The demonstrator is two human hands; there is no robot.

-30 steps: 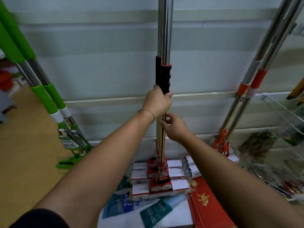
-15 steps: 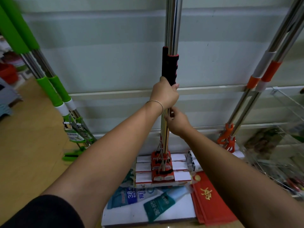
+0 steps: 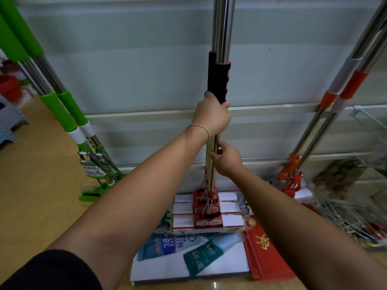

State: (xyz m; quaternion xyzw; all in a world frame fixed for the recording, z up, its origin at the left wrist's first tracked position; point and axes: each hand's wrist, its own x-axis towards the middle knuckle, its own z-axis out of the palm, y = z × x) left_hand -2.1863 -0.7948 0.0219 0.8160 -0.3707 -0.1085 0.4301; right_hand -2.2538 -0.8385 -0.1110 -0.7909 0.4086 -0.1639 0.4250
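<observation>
Several steel-handled mops with black and red foam sleeves stand upright against the pale wall in the centre. Their red and white sponge heads sit on the floor. My left hand grips the bundled shafts just below the black sleeve. My right hand holds the shafts lower down, fingers curled round them from the right.
Green-handled mops lean on the wall at left, orange-collared ones at right. Packaged goods on a white board and red envelopes lie on the floor in front. A wire rack stands at right.
Both hands keep their hold on the shafts. My right hand has slid a little lower, away from my left. The camera has drifted slightly to the left.
</observation>
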